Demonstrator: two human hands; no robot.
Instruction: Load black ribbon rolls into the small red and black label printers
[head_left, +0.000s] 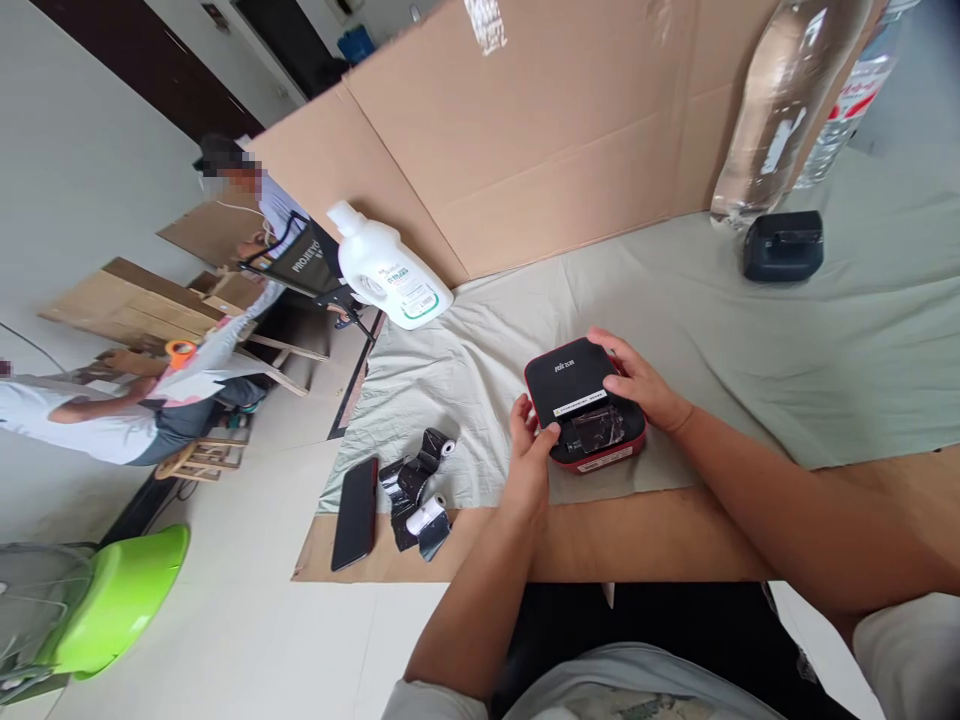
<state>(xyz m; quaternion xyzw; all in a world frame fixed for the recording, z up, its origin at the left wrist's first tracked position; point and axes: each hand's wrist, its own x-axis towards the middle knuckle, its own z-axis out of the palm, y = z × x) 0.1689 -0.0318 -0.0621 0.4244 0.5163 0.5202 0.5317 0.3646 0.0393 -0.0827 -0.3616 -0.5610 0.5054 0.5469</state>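
A small black and red printer-like box [574, 385] lies on the pale cloth [750, 340] over the table. My left hand [529, 440] grips its near left edge, thumb on the lid. My right hand [639, 382] rests over its far right side, fingers on the top. A clear window with a dark roll inside shows at the box's near end. To the left lie paper rolls in black wrappers [420, 495] and a black phone [355, 512].
A white detergent bottle [390, 268] lies at the cloth's far left. A clear plastic bottle [772, 110] and a black device [783, 245] stand at the far right before a cardboard wall [540, 130]. Other people sit on the floor at left; a green basin [120, 595] is near.
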